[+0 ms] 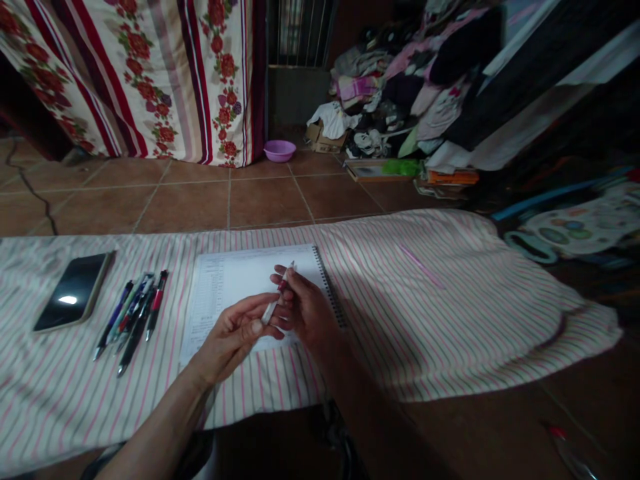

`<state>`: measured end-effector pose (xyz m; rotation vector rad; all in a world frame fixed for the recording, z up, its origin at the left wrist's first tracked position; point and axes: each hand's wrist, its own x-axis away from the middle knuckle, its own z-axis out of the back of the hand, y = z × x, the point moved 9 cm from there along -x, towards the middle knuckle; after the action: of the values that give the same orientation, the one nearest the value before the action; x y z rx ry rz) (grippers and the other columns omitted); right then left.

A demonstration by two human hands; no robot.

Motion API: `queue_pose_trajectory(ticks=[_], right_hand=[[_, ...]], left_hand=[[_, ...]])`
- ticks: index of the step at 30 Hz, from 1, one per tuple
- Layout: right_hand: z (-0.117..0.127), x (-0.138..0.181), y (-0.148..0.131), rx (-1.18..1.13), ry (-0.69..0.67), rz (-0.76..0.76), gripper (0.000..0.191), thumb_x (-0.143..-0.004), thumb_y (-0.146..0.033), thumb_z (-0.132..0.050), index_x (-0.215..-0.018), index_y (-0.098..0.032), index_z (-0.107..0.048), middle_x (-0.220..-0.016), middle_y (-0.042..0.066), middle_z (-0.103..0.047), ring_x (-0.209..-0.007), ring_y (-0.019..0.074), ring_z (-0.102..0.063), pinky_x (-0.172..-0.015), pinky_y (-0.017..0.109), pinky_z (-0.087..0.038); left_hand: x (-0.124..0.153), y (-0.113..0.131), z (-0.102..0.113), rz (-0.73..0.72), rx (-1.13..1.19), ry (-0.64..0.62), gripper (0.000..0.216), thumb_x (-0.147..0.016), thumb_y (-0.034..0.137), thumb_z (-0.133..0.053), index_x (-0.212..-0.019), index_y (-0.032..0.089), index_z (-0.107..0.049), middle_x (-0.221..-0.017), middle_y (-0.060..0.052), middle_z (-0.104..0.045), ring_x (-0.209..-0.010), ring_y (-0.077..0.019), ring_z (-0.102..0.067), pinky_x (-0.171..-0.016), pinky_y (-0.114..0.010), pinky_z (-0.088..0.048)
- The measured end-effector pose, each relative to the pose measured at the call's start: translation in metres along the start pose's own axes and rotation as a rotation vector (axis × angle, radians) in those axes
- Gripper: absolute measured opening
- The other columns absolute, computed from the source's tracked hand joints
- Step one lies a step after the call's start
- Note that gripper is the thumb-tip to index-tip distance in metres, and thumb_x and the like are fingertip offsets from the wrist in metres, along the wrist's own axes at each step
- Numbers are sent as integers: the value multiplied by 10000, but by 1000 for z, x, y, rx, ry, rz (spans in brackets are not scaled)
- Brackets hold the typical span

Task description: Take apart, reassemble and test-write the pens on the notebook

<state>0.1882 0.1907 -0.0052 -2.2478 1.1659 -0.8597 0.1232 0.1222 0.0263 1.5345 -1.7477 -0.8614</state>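
Over a spiral notebook [240, 273], both hands meet on a slim pen with a white barrel and a red grip [271, 311]. My left hand [233, 337] pinches its lower white end between thumb and fingers. Around the red part near the upper tip, the fingers of my right hand [314, 310] are closed. The pen tilts up to the right, its tip pointing away from me. Beneath the hands, the notebook lies open on a page with printed text along its left side. Fingers hide part of the pen's middle.
Left of the notebook lie a bunch of several pens [135, 320] and a phone [73, 293]. A thin pink stick-like item [417, 259] rests on the striped cloth [440, 327]. Beyond are a purple basin [279, 151], a floral curtain [165, 80] and piled clothes [400, 93].
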Motion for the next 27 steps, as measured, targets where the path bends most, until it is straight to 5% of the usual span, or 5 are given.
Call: queue_pose_trajectory(ticks=[9, 15, 24, 27], right_hand=[[11, 5, -18, 410, 142, 391, 397, -758, -398, -606, -1106, -247, -492, -761, 10, -692, -500, 110, -584, -470, 225, -489], [-21, 22, -35, 1029, -39, 699, 259, -805, -218, -542, -1033, -301, -630, -981, 35, -651, -782, 154, -606, -722, 286, -496], [-38, 31, -29, 1084, -296, 730, 471, -804, -250, -559, -1262, -336, -490, -991, 41, -630, -883, 194, -574, -816, 317, -465], [-45, 36, -24, 1065, -407, 705, 408, -792, -267, -569, -1198, -301, -554, -1007, 52, -640, -903, 209, -573, -827, 345, -458]], left_hand=[[0, 6, 12, -36, -53, 125, 338, -687, 242, -714, -1017, 188, -667, -923, -95, -686, -840, -200, -621, -754, -328, -460], [-1, 9, 14, -57, -74, 131, 365, -656, 265, -742, -1001, 173, -671, -846, -84, -687, -775, -176, -615, -735, -316, -458], [1, -4, 5, 7, -114, 58, 256, -705, 239, -701, -952, 170, -687, -726, -46, -684, -635, -139, -607, -675, -300, -465], [3, -1, 1, 3, -136, 15, 244, -735, 263, -672, -962, 173, -683, -695, -48, -677, -621, -146, -607, -661, -306, -465]])
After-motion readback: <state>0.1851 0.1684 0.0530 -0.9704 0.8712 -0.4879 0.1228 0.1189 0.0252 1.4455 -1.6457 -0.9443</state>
